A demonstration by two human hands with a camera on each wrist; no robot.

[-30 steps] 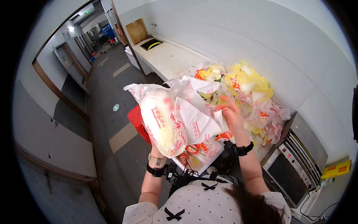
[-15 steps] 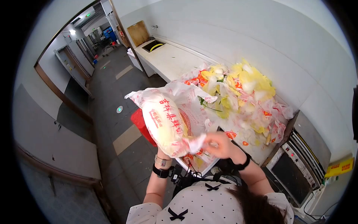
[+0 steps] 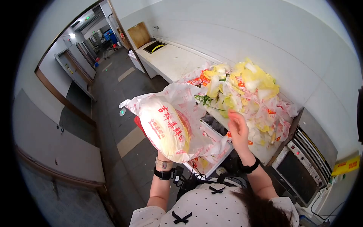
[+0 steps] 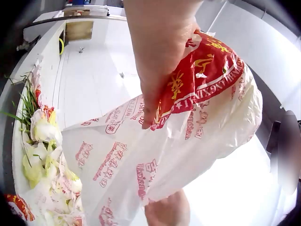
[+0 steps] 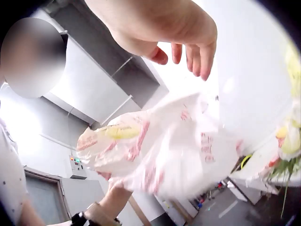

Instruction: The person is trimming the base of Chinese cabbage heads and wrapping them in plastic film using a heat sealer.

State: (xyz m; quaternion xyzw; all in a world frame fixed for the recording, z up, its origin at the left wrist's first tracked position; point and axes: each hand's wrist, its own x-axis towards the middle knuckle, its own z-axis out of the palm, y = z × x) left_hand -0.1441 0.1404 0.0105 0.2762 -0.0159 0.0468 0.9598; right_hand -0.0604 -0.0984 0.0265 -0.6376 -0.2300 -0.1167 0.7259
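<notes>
A Chinese cabbage point(image 3: 160, 128) in a white plastic wrapper with red print lies on my left hand point(image 3: 162, 156), which is mostly hidden under it. In the left wrist view, my left hand point(image 4: 162, 56) grips the wrapped cabbage at a red printed band. The wrapper's loose side point(image 3: 204, 132) spreads out to the right of the cabbage. My right hand point(image 3: 238, 130) is raised beyond that loose side, holding nothing. Seen in the right wrist view, the fingers of my right hand point(image 5: 188, 37) hang relaxed above the wrapper.
Yellow cabbage leaves and crumpled wrappers point(image 3: 261, 83) are heaped on the counter point(image 3: 174, 64) against the wall. Below the cabbage stands a white-rimmed crate point(image 3: 223, 160). A metal appliance point(image 3: 302, 162) stands at right; a red object point(image 3: 138, 125) shows behind the cabbage. The corridor floor is at left.
My right hand drew a wrapper flap toward the cabbage's near end, then let go and moved away to the right. The wrapper now spreads open on that side; my left hand keeps its hold.
</notes>
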